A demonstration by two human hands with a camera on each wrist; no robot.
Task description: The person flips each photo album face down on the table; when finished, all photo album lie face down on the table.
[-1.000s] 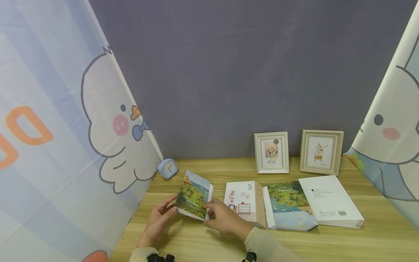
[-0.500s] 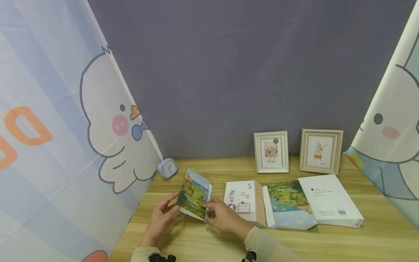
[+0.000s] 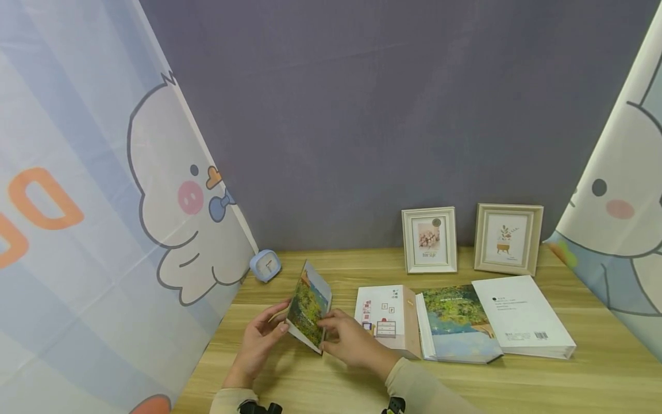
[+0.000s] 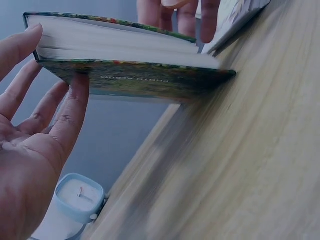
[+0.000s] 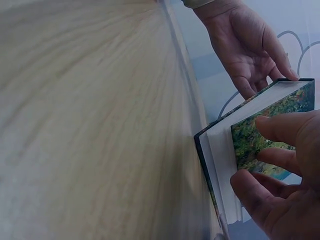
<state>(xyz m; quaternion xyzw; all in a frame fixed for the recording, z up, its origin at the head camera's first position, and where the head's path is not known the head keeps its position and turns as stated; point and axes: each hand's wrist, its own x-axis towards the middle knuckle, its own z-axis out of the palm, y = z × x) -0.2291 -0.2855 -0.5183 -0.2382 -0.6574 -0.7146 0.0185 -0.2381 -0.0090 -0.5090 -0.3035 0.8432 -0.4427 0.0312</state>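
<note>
A photo album (image 3: 310,307) with a painted green-and-blue cover stands tilted up, its lower corner close over the table. My left hand (image 3: 261,345) holds it at the left edge; in the left wrist view the thumb (image 4: 32,40) lies on the spine and a finger presses the cover. On the opposite side my right hand (image 3: 349,339) grips the edge, fingers bent against the painted cover and thumb (image 5: 250,192) by the white pages. Just right of that hand lies a white album (image 3: 380,313) with a furniture drawing and a tan spine.
Another green-and-blue album (image 3: 457,325) and a white one with a barcode (image 3: 522,316) lie at the right on the wooden table (image 3: 331,391). Two picture frames (image 3: 429,240) stand at the back right. A blue clock (image 3: 266,265) sits back left.
The held album has swung more upright, so its cover shows narrower. My left hand has shifted slightly right with its edge, while the right hand stays nearly in place.
</note>
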